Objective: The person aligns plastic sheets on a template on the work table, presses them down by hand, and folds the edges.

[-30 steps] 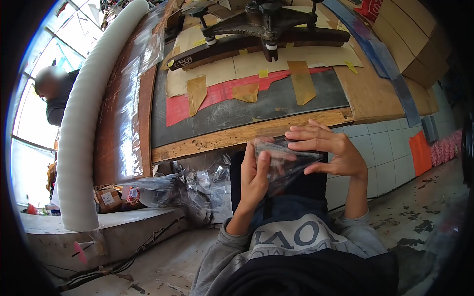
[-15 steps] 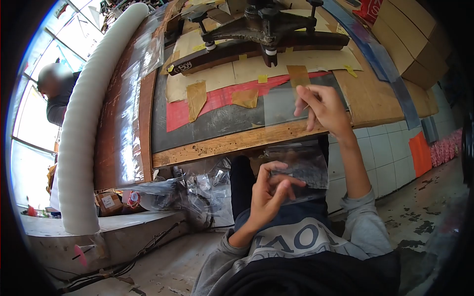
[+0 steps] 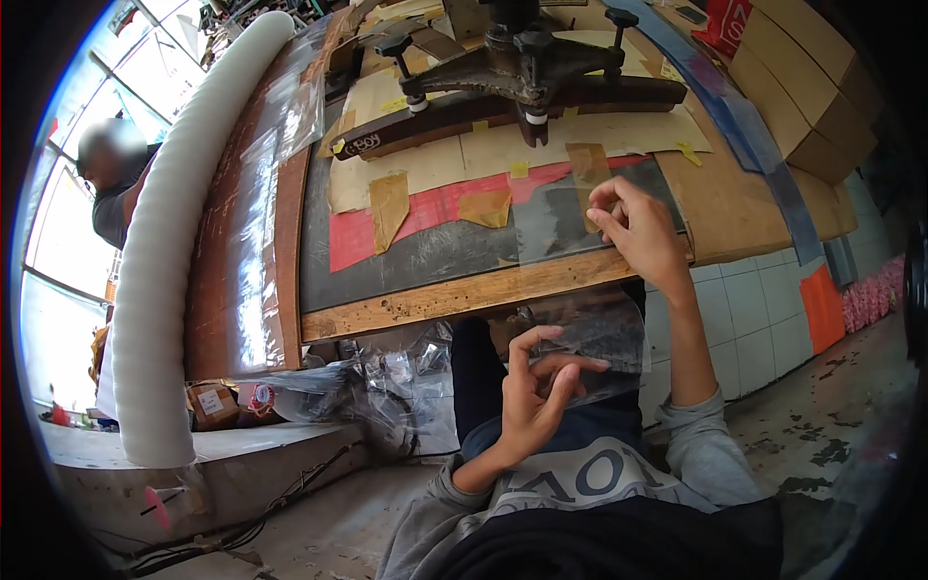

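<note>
Clear plastic sheeting [image 3: 601, 333] hangs over the front edge of the worktable [image 3: 464, 298] and reaches down towards my lap. My right hand [image 3: 638, 232] is above the table edge, thumb and index finger pinched at the upper part of the sheeting. Lower down, in front of my lap, my left hand [image 3: 534, 394] is at the sheeting's left side. Its index finger is raised, and the thumb is bent towards the other fingers with the film between or behind them. The film's transparency hides its exact edges. Brown tape pieces [image 3: 390, 213] and a red strip [image 3: 353, 240] lie on the dark tabletop.
A heavy black metal press bar [image 3: 522, 111] spans the table beyond my hands. To the left stands a long white foam roll [image 3: 179, 251], with a person [image 3: 114, 184] behind it. Cardboard boxes [image 3: 802, 87] are at the right. Crumpled plastic [image 3: 406, 377] hangs below the table.
My right hand has turned slightly, its fingers drawn closer together, and sits a little lower. The left hand has shifted slightly right. The view has tilted a little.
</note>
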Action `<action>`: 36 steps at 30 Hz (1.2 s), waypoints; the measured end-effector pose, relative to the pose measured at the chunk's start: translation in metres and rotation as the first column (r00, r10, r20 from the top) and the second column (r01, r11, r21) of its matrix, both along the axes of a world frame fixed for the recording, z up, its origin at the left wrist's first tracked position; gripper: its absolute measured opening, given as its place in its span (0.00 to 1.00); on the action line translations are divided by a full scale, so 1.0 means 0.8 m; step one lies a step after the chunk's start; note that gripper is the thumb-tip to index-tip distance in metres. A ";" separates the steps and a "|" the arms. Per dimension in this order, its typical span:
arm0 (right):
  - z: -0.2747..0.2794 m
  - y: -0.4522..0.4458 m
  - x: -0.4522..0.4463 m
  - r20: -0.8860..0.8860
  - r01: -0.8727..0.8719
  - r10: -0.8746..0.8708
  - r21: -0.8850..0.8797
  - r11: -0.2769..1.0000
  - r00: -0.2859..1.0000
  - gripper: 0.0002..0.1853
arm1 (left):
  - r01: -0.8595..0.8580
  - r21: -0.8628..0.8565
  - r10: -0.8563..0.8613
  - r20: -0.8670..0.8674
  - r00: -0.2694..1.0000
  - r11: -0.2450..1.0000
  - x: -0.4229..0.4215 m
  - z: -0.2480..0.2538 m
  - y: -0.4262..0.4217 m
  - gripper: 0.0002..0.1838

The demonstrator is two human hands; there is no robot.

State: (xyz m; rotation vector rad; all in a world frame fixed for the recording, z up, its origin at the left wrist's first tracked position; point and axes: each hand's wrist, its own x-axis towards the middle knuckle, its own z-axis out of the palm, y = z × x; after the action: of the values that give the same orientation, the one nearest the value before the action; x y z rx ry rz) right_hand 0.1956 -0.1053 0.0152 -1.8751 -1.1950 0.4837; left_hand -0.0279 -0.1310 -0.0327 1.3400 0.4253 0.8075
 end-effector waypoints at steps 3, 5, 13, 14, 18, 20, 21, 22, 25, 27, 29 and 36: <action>-0.010 -0.002 -0.001 0.127 -0.037 0.027 0.080 0.996 0.992 0.10 | 0.008 0.030 -0.009 0.026 1.000 1.000 -0.007 0.005 -0.007 0.21; -0.012 -0.003 -0.003 0.127 -0.031 0.018 0.102 0.994 0.992 0.10 | 0.015 0.051 -0.017 0.045 0.999 0.999 -0.013 0.010 -0.008 0.22; -0.002 0.000 -0.009 0.126 0.015 -0.020 0.045 0.999 0.992 0.10 | 0.043 0.087 -0.045 0.024 0.999 0.995 -0.022 0.025 -0.007 0.23; -0.006 0.000 -0.008 0.174 0.009 -0.021 0.068 0.998 0.985 0.10 | 0.046 0.073 -0.048 0.024 0.999 0.996 -0.023 0.026 -0.009 0.23; -0.013 -0.002 -0.009 0.170 0.037 -0.059 0.131 0.991 0.984 0.09 | 0.066 0.088 -0.066 -0.002 0.998 0.994 -0.028 0.027 -0.011 0.27; -0.016 0.007 -0.004 0.203 0.057 -0.094 0.182 0.982 0.975 0.09 | 0.068 0.100 -0.068 -0.003 0.998 0.993 -0.028 0.026 -0.010 0.32; -0.019 0.013 0.001 0.218 0.067 -0.113 0.207 0.976 0.969 0.09 | 0.062 0.092 -0.063 0.010 0.998 0.994 -0.026 0.026 -0.008 0.34; -0.020 0.020 0.004 0.235 0.062 -0.115 0.219 0.974 0.965 0.09 | 0.056 0.086 -0.058 0.024 0.998 0.995 -0.023 0.026 -0.006 0.37; -0.022 0.044 0.014 0.283 0.055 -0.124 0.240 0.969 0.951 0.08 | -0.007 0.071 0.004 0.036 0.999 0.997 -0.013 0.026 -0.001 0.42; -0.022 0.057 0.018 0.312 0.058 -0.132 0.235 0.970 0.941 0.08 | -0.018 0.031 0.016 0.064 0.998 0.999 -0.010 0.024 -0.001 0.43; -0.025 0.065 0.023 0.316 0.059 -0.141 0.254 0.965 0.938 0.09 | -0.047 0.039 0.044 0.059 0.997 0.998 -0.006 0.026 0.003 0.42; -0.029 0.073 0.026 0.297 0.064 -0.155 0.294 0.954 0.942 0.08 | -0.046 0.066 0.046 0.001 0.999 0.997 -0.002 0.030 0.012 0.35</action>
State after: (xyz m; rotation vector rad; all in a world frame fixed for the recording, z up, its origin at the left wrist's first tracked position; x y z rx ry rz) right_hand 0.2160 -0.0467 -0.0082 -1.8004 -1.2799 -0.0560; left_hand -0.0295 -0.1212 -0.0089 1.3958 0.4345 0.8653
